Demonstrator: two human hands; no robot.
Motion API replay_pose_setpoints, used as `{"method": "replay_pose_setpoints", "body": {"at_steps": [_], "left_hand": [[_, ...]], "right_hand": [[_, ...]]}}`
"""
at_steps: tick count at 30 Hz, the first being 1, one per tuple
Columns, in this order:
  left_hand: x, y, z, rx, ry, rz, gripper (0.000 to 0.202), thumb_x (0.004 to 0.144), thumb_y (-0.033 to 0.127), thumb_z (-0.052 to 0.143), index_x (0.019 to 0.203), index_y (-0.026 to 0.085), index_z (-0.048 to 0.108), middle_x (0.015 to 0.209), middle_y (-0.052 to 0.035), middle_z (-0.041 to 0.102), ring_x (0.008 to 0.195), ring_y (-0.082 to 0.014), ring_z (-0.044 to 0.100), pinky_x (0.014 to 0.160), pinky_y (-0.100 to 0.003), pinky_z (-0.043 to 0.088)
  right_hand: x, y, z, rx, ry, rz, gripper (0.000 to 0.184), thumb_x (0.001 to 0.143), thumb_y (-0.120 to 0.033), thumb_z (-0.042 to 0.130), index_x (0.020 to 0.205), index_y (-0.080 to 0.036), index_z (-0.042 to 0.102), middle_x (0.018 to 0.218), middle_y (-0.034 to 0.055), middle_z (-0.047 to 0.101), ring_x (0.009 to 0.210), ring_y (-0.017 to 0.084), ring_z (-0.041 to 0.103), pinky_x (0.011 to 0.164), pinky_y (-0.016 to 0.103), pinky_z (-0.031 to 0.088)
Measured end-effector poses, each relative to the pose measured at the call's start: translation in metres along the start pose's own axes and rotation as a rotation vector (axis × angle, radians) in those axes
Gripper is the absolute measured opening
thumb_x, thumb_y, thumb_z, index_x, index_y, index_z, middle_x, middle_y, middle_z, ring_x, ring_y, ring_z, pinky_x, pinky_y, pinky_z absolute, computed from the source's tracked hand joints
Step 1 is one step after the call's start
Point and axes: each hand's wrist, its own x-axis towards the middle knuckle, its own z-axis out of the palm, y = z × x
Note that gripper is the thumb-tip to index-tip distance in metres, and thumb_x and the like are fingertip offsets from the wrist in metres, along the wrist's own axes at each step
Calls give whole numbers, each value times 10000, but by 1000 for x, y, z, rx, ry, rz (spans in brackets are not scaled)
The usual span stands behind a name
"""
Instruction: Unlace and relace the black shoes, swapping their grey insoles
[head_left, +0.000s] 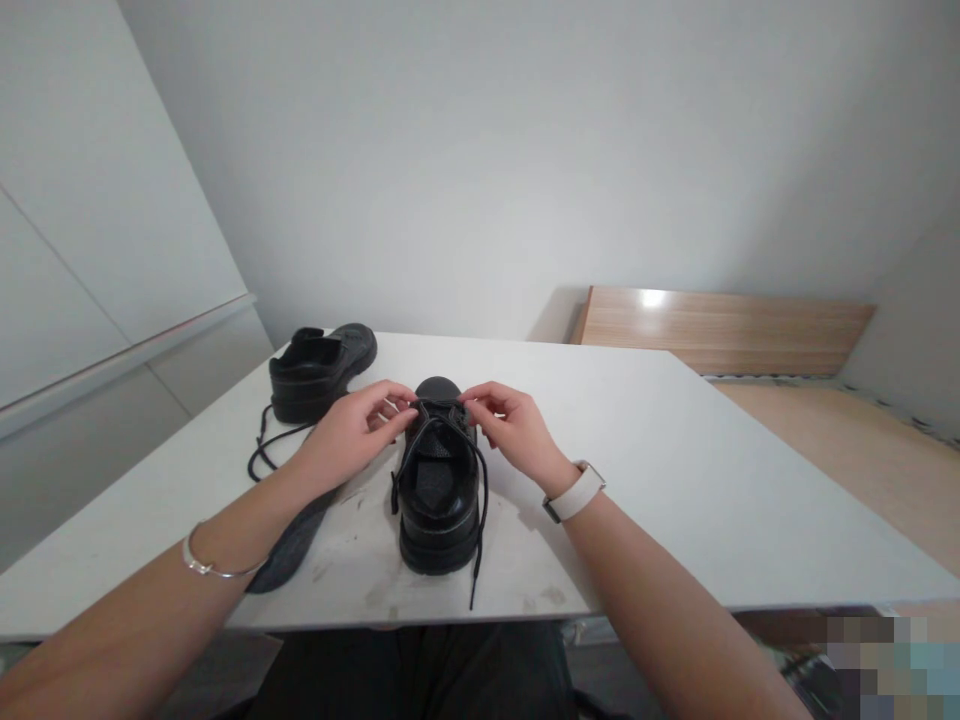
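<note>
A black lace-up shoe (439,540) stands upright in front of me, heel toward me and toe pointing away. Its black shoelace (484,490) runs across the front of the opening, with one end trailing down the right side onto the table. At the left of the lacing, my left hand (367,420) pinches the shoelace between thumb and fingertips. My right hand (514,425) pinches it on the other side. Fingers partly hide the eyelets. Beneath my left forearm lies a dark grey insole (296,545), partly covered by the arm.
A second black shoe (307,375) sits at the back left, its loose lace (259,460) curling on the table. The white table (637,480) has smudges near its front edge. Behind it are a wall, a white cabinet (90,250) at left and a wooden headboard (720,325) at right.
</note>
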Motion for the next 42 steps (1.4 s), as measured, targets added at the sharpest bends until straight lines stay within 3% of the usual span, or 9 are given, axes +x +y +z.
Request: {"method": "replay_pose_setpoints", "body": {"at_steps": [5, 10, 20, 24, 30, 32, 37, 39, 42], "left_hand": [[0, -1, 4, -86, 35, -31, 363, 858, 483, 659, 1013, 159, 710, 900, -96, 734, 704, -201, 686, 668, -342, 597], [2, -2, 8, -125, 85, -41, 316, 828, 464, 689, 917, 164, 734, 794, -72, 717, 621, -177, 638, 574, -288, 547], [2, 6, 9, 258, 149, 116, 143, 887, 327, 570, 884, 193, 622, 834, -30, 664, 722, -182, 591, 722, -302, 447], [4, 7, 9, 111, 128, 86, 154, 901, 346, 551, 911, 197, 587, 840, -23, 640, 776, -183, 596, 747, -297, 443], [6, 1, 6, -202, 51, 2, 221, 842, 354, 621, 984, 203, 543, 879, -18, 615, 821, -174, 614, 755, -295, 479], [6, -1, 4, -112, 122, 45, 211, 811, 303, 637, 974, 205, 546, 870, -13, 604, 817, -173, 608, 779, -308, 487], [7, -3, -4, 219, 454, 139, 190, 762, 189, 614, 947, 216, 580, 858, -12, 619, 819, -187, 609, 844, -343, 500], [9, -5, -7, 231, 531, 154, 198, 751, 172, 612, 943, 216, 589, 872, -18, 632, 827, -192, 623, 846, -344, 513], [14, -11, -10, 44, 562, 117, 187, 749, 161, 609, 927, 209, 581, 870, -21, 650, 820, -184, 657, 799, -315, 540]], "right_hand": [[2, 15, 9, -4, 41, 30, 241, 828, -372, 662, 979, -186, 685, 706, -4, 586, 592, 123, 536, 483, 239, 454], [3, 17, 11, -33, 116, 52, 202, 812, -368, 662, 892, -184, 688, 762, 27, 635, 603, 135, 542, 466, 248, 445], [0, 12, 19, -210, 148, -112, 126, 928, -308, 501, 910, -196, 555, 851, 40, 623, 760, 171, 566, 686, 312, 449], [0, 11, 20, -150, 142, -130, 108, 930, -308, 489, 918, -204, 518, 819, 18, 585, 738, 159, 536, 698, 308, 428], [4, 11, 15, 32, 174, -140, 219, 765, -282, 628, 940, -192, 532, 801, -11, 548, 714, 137, 488, 700, 299, 408], [6, 11, 11, 54, 248, -146, 207, 744, -271, 627, 917, -194, 541, 815, -5, 558, 726, 137, 494, 708, 300, 406], [10, 9, -4, 63, 541, -181, 163, 727, -237, 591, 879, -195, 547, 778, -15, 531, 702, 129, 473, 683, 293, 386], [11, 8, -10, 97, 642, -199, 169, 730, -233, 586, 888, -195, 542, 770, -22, 512, 698, 126, 470, 674, 285, 385], [12, 5, -14, 195, 736, -203, 154, 760, -251, 573, 901, -200, 537, 769, -26, 504, 695, 119, 491, 673, 275, 400]]}}
